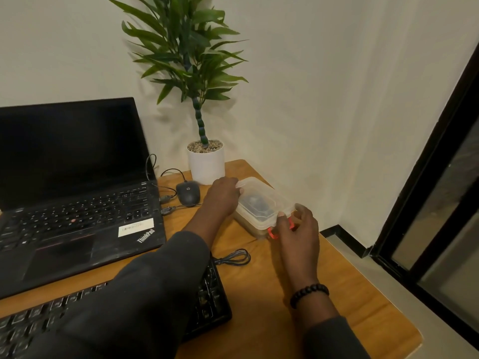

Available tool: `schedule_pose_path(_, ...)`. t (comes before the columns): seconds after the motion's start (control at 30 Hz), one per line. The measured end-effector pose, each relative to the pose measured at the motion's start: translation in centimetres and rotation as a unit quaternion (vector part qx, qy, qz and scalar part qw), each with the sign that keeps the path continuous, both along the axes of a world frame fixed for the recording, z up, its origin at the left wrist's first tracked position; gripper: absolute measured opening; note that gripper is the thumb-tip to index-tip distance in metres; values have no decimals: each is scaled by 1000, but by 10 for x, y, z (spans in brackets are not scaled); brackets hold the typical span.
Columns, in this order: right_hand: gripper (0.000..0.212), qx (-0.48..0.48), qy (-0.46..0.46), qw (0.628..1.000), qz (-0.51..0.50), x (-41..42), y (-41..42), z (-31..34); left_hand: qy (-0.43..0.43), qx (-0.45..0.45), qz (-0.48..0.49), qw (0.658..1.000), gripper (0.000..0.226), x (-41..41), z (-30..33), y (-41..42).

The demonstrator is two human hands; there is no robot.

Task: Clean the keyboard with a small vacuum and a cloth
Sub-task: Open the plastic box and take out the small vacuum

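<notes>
The person is at the opening step, I think: the cleaning has not started, and both hands work on a clear plastic box [261, 206] that stands at the far right part of the wooden surface [337, 294], just in front of the white plant pot [206, 164]. Something dark shows through the lid, perhaps the small vacuum, but I cannot tell for sure.

The left hand [223, 195] reaches across from the left, its sleeve passing over the keyboard [212, 299]. Its fingers curl over the far left end of the box lid and hold it. The right hand [298, 229] comes from the near side with the wrist bent a little, a dark bead bracelet [309, 294] on it. Its thumb and fingers pinch the near right end of the lid, where a red clip [272, 233] sits.

The keyboard, which is the thing to be cleaned, lies at the near left of the surface, partly hidden under the left arm, with its coiled cable [233, 257] beside it. A laptop [77, 193] stands open farther left, and a mouse [188, 193] rests between it and the box.

The next move, in my judgement, calls for freeing the red clip and lifting the lid while the left hand keeps the box steady, so that it does not slide against the pot.
</notes>
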State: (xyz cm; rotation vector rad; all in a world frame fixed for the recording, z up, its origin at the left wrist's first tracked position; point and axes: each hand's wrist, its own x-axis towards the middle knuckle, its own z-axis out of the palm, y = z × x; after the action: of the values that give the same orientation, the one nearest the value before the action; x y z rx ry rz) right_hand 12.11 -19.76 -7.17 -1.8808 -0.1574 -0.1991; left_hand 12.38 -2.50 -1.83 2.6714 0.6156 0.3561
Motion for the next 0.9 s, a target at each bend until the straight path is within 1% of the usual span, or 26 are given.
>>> schedule_pose_path(0.07, 60, -23, -16, 1000, 0, 2, -1, 1, -82, -41, 55, 994, 42, -7, -4, -7)
schedule_pose_path(0.13, 63, -15, -19, 999, 32, 2, -1, 4, -167, -95, 145, 971, 46, -15, -8, -21)
schedule_pose_path(0.17, 62, -14, -24, 998, 47, 1, -1, 4, -187, -146, 187, 953, 49, -19, -8, -28)
schedule_pose_path(0.23, 63, -33, -49, 996, 61, -2, -2, 5, -186, -278, 241, 911, 53, -26, -7, -39)
schedule_pose_path(0.27, 64, -54, -66, 994, 64, -4, -3, 6, -178, -329, 246, 894, 53, -29, -7, -43)
schedule_pose_path(0.3, 64, -87, -87, 990, 70, -4, -5, 8, -170, -356, 238, 888, 52, -33, -8, -44)
schedule_pose_path(0.37, 58, -170, -147, 969, 97, 1, -14, 17, -158, -369, 199, 894, 44, -41, -15, -42)
schedule_pose_path(0.4, 53, -208, -178, 953, 131, 6, -19, 22, -155, -377, 182, 895, 40, -46, -18, -43)
schedule_pose_path(0.43, 48, -241, -197, 932, 183, 12, -24, 29, -159, -391, 170, 890, 38, -51, -19, -44)
schedule_pose_path(0.5, 42, -305, -206, 884, 289, 22, -32, 42, -165, -424, 163, 875, 35, -60, -22, -48)
schedule_pose_path(0.53, 41, -343, -220, 857, 315, 26, -34, 47, -165, -441, 161, 867, 31, -63, -23, -50)
schedule_pose_path(0.57, 41, -380, -250, 832, 319, 29, -36, 50, -164, -462, 156, 858, 25, -65, -23, -53)
schedule_pose_path(0.63, 40, -436, -328, 785, 294, 32, -36, 53, -163, -501, 138, 838, 17, -69, -21, -60)
schedule_pose_path(0.7, 37, -457, -385, 752, 278, 33, -35, 55, -166, -513, 135, 832, 15, -71, -21, -64)
schedule_pose_path(0.8, 35, -443, -419, 738, 288, 32, -36, 56, -170, -517, 145, 827, 16, -72, -22, -64)
schedule_pose_path(0.87, 35, -419, -428, 746, 290, 30, -38, 55, -170, -513, 155, 827, 18, -73, -23, -62)
schedule_pose_path(0.9, 35, -401, -420, 760, 291, 30, -39, 53, -171, -515, 161, 824, 19, -72, -24, -60)
